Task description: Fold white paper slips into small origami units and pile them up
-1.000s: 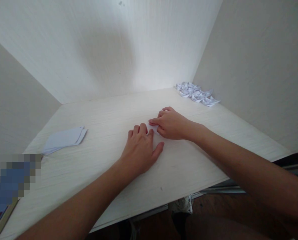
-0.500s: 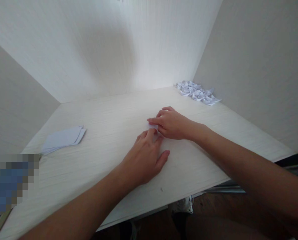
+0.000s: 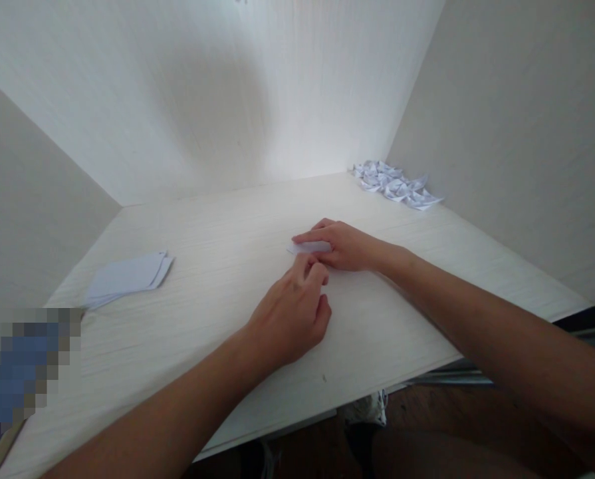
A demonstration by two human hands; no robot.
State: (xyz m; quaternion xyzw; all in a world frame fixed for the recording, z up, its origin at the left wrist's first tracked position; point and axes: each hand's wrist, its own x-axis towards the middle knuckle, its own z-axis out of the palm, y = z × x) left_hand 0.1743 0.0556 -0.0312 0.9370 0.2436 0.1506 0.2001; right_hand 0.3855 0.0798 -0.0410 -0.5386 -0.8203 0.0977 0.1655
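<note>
A small piece of white paper point(image 3: 318, 247), seemingly folded, lies flat on the table with both hands on it. My right hand point(image 3: 346, 245) comes from the right, its index finger stretched along the paper's far side and its thumb on the near side, so the paper sits between them. Close in front, my left hand point(image 3: 292, 309) has its fingers curled, with the index fingertip at the paper's near edge. The left fingertips are partly hidden behind the knuckles.
A stack of white paper sheets point(image 3: 127, 276) lies at the left of the white table point(image 3: 217, 226). Several folded white paper pieces point(image 3: 394, 185) are heaped in the back right corner. Panels enclose the back and sides. A blurred-out patch point(image 3: 22, 372) covers the lower left.
The left fingers have curled in and the left thumb has drawn closer to the hand. My right hand has shifted slightly, and more of the paper shows between its thumb and index finger.
</note>
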